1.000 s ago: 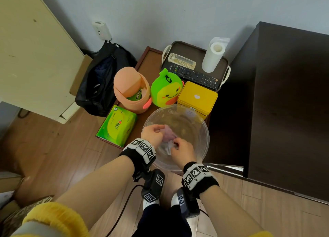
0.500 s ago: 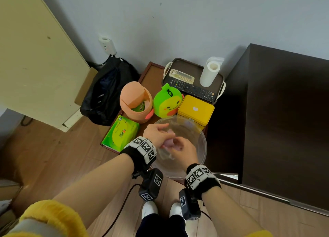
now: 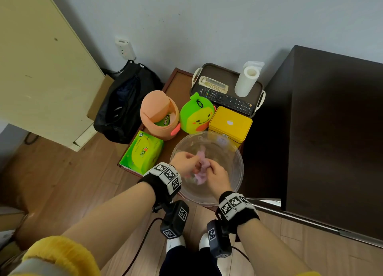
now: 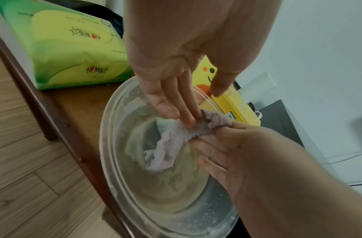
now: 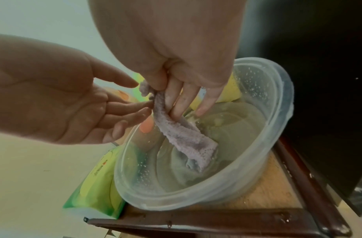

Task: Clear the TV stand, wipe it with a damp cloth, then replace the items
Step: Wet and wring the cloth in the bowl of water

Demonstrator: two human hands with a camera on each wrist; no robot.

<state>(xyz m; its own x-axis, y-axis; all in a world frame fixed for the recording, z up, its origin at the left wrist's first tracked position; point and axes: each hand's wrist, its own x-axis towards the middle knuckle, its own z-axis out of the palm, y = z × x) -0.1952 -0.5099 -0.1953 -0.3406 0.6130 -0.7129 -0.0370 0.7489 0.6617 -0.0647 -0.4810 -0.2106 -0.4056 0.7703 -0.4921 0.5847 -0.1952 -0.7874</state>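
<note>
Cloth [image 4: 177,141], lilac, twisted, hangs over clear basin [image 3: 238,178] at side table's [image 3: 178,83] near edge, right hand [image 3: 217,175] clenching its top, left hand [image 3: 183,165] slack-fingered, touching it, likely so drips fall inside.

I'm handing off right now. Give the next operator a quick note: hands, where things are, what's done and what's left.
Right hand grips the pinkish cloth over the clear bowl. Left hand is open, fingertips touching the cloth.
Bowl, green tissue pack, peach bin, green toy, yellow tin and tray sit on the small wooden table.
Done: the dark TV stand top looks cleared.
Left: wipe, replace items.
</note>
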